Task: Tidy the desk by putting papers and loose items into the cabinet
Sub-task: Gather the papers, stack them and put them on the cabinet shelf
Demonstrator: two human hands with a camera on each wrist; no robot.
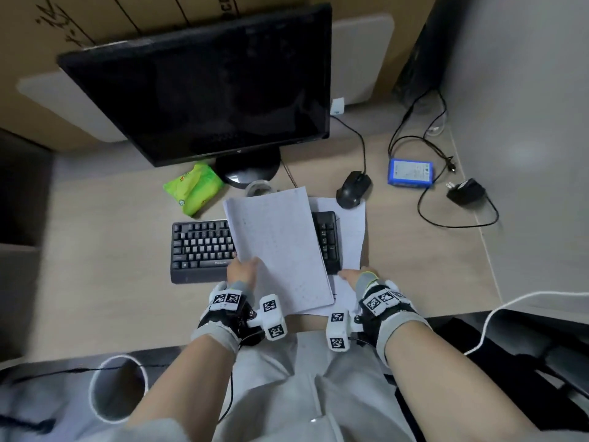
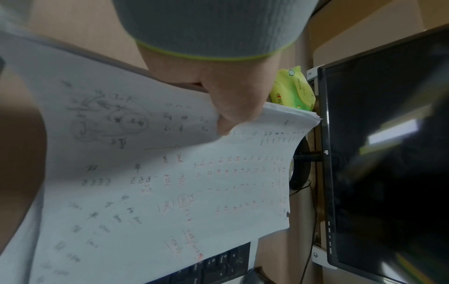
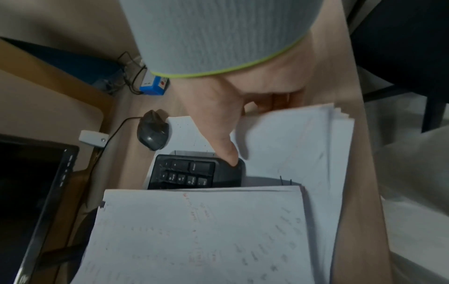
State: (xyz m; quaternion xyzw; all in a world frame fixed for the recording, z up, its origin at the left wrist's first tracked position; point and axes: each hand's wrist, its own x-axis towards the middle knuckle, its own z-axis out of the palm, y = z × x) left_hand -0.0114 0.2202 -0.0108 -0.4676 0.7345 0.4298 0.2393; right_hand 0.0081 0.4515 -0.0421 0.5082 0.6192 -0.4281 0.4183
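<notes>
My left hand (image 1: 242,271) (image 2: 233,107) pinches the near left edge of a stack of handwritten papers (image 1: 280,247) (image 2: 170,182) (image 3: 206,230), thumb on top. The stack is held tilted over the black keyboard (image 1: 200,247) (image 3: 187,171). More loose sheets (image 1: 350,224) (image 3: 291,149) lie under and beside the keyboard's right end. My right hand (image 1: 353,277) (image 3: 218,119) is at their near edge, fingers curled behind the sheets. Its thumb tip touches the keyboard's corner. The cabinet is not clearly in view.
A mouse (image 1: 352,188), a green tissue pack (image 1: 192,188) and a clear round item (image 1: 259,188) sit near the monitor (image 1: 204,90) base. A blue box (image 1: 410,172) and a black charger (image 1: 463,191) with cables lie at the right of the desk (image 1: 111,282).
</notes>
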